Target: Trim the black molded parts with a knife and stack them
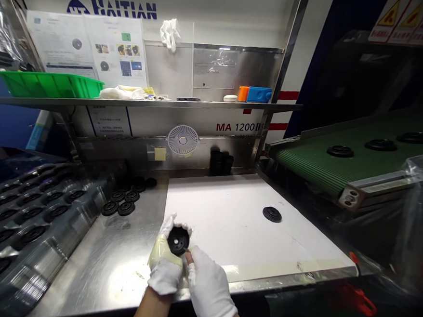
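My left hand (165,261), in a white glove, is closed around a round black plastic part (178,240) and holds it over the front of the steel bench. My right hand (208,286), also gloved, is pinched at the part's lower right edge, with a small dark tool or fingertip touching it; I cannot make out which. A second black round part (272,214) lies alone on the white mat (228,227), well to the right of both hands.
Several black parts (125,203) are grouped on the steel bench at left, beside a tray (18,222) filled with more. A green conveyor (341,163) carries three parts at right. A small fan (183,140) and a shelf with a green bin (50,84) stand behind.
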Tool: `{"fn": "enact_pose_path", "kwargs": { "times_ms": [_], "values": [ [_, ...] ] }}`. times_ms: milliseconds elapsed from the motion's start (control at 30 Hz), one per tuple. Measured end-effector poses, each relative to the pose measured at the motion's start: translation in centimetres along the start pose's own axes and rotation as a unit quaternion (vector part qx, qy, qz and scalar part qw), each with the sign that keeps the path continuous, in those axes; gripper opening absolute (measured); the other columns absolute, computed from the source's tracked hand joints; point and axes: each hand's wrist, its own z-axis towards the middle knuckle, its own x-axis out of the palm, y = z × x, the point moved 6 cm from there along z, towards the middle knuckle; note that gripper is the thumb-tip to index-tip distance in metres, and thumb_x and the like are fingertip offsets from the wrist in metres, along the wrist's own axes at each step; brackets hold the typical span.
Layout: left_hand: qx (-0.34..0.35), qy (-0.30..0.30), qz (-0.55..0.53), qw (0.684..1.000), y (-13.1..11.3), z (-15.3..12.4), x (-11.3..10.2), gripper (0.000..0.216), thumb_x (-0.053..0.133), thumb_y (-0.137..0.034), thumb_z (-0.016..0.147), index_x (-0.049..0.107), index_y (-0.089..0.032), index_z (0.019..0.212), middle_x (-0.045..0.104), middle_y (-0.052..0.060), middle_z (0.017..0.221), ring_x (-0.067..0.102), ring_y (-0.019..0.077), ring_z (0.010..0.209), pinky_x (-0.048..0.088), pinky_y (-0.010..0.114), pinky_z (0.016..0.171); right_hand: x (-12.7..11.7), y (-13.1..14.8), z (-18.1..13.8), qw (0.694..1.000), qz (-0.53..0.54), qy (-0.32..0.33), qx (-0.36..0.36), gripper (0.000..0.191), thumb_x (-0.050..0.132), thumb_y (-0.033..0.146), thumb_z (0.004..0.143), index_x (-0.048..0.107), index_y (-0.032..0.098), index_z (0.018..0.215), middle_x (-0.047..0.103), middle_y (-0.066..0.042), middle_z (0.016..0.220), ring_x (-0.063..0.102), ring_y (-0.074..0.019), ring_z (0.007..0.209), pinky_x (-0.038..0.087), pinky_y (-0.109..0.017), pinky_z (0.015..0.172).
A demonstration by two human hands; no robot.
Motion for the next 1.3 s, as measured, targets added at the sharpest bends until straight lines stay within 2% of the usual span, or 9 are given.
{"fn": "enact_pose_path", "kwargs": {
  "times_ms": [200, 300, 467, 633, 733, 800, 1033, 1200, 1300],
  "values": [
    [-0.067, 0.008, 0.017, 0.998, 0.2, 0.1, -0.2, 0.038, 0.057, -0.016, 0.074, 0.059, -0.019, 0.111, 0.065, 0.01, 0.1, 0.064, 0.0217, 0.091, 0.053, 0.04, 0.082, -0.5, 0.8, -0.2, 1.0, -0.023, -0.003, -0.013, 0.025, 0.035, 0.026, 0.091, 0.06, 0.026, 0.09, 0.07, -0.001, 0.078, 0.064, -0.0177, 0.067, 0.027, -0.029, 0.055],
    [-0.128, 0.014, 0.018, 0.992, 0.6, -0.3, -0.2, 0.035, 0.055, -0.019, 0.073, 0.06, -0.015, 0.108, 0.064, 0.01, 0.085, 0.065, 0.0216, 0.077, 0.055, 0.039, 0.07, -1.0, 0.0, -0.1, 1.0, -0.007, -0.009, -0.004, 0.025, 0.036, 0.024, 0.09, 0.06, 0.025, 0.093, 0.07, -0.001, 0.081, 0.064, -0.0173, 0.07, 0.031, -0.028, 0.058],
    [-0.105, -0.035, -0.007, 0.994, 1.1, 0.1, -0.3, 0.01, 0.061, -0.017, 0.075, 0.062, -0.017, 0.085, 0.057, 0.0, 0.062, 0.058, 0.0122, 0.057, 0.054, 0.027, 0.061, -0.4, -0.2, -0.6, 1.0, 0.005, -0.005, 0.013, 0.026, 0.034, 0.028, 0.091, 0.06, 0.026, 0.092, 0.071, -0.002, 0.081, 0.065, -0.0187, 0.071, 0.031, -0.028, 0.058],
    [-0.037, -0.018, 0.002, 0.999, 0.7, 0.2, -0.7, 0.023, 0.058, -0.012, 0.075, 0.062, -0.018, 0.097, 0.064, 0.003, 0.078, 0.064, 0.0145, 0.074, 0.055, 0.033, 0.077, -0.3, 0.5, -0.9, 1.0, -0.006, -0.009, 0.007, 0.027, 0.034, 0.029, 0.091, 0.06, 0.025, 0.083, 0.07, -0.001, 0.075, 0.064, -0.0185, 0.065, 0.028, -0.029, 0.055],
    [-0.106, 0.027, 0.017, 0.994, 0.9, -0.3, -0.3, 0.033, 0.056, -0.015, 0.073, 0.061, -0.018, 0.106, 0.066, 0.009, 0.091, 0.064, 0.0236, 0.087, 0.055, 0.042, 0.075, -0.9, 0.0, -0.7, 1.0, 0.019, -0.007, -0.005, 0.025, 0.035, 0.026, 0.09, 0.06, 0.025, 0.09, 0.07, -0.002, 0.082, 0.064, -0.0183, 0.071, 0.032, -0.028, 0.059],
    [-0.151, 0.023, 0.006, 0.988, 1.1, -0.6, 0.0, 0.03, 0.055, -0.015, 0.072, 0.062, -0.016, 0.101, 0.064, 0.008, 0.079, 0.064, 0.0217, 0.076, 0.055, 0.039, 0.068, -1.1, -0.6, -0.6, 0.999, 0.037, -0.012, 0.0, 0.026, 0.035, 0.025, 0.09, 0.06, 0.025, 0.095, 0.07, -0.003, 0.086, 0.064, -0.0186, 0.075, 0.034, -0.027, 0.062],
    [-0.094, -0.031, -0.032, 0.995, 1.2, 0.2, 0.0, 0.008, 0.062, -0.013, 0.075, 0.061, -0.018, 0.081, 0.056, -0.002, 0.062, 0.058, 0.01, 0.058, 0.053, 0.026, 0.066, -0.2, -0.1, -1.3, 0.999, 0.038, -0.018, -0.002, 0.025, 0.035, 0.029, 0.091, 0.06, 0.026, 0.089, 0.07, 0.0, 0.076, 0.063, -0.0169, 0.066, 0.031, -0.027, 0.056],
    [-0.109, 0.018, -0.001, 0.994, 0.9, -0.3, -0.3, 0.03, 0.057, -0.014, 0.074, 0.061, -0.019, 0.103, 0.065, 0.007, 0.09, 0.064, 0.0211, 0.086, 0.053, 0.041, 0.079, -0.7, 0.2, -1.1, 1.0, 0.017, -0.022, -0.007, 0.025, 0.035, 0.028, 0.09, 0.059, 0.026, 0.084, 0.069, 0.0, 0.076, 0.063, -0.0177, 0.065, 0.027, -0.029, 0.055],
    [-0.161, 0.045, 0.014, 0.986, 1.1, -0.7, 0.0, 0.032, 0.053, -0.016, 0.072, 0.061, -0.016, 0.103, 0.065, 0.01, 0.087, 0.064, 0.0231, 0.082, 0.054, 0.042, 0.073, -1.3, -0.5, -0.8, 0.999, 0.034, -0.029, -0.007, 0.022, 0.036, 0.025, 0.089, 0.059, 0.026, 0.091, 0.069, -0.001, 0.084, 0.064, -0.018, 0.072, 0.031, -0.027, 0.06]
  ]
}}
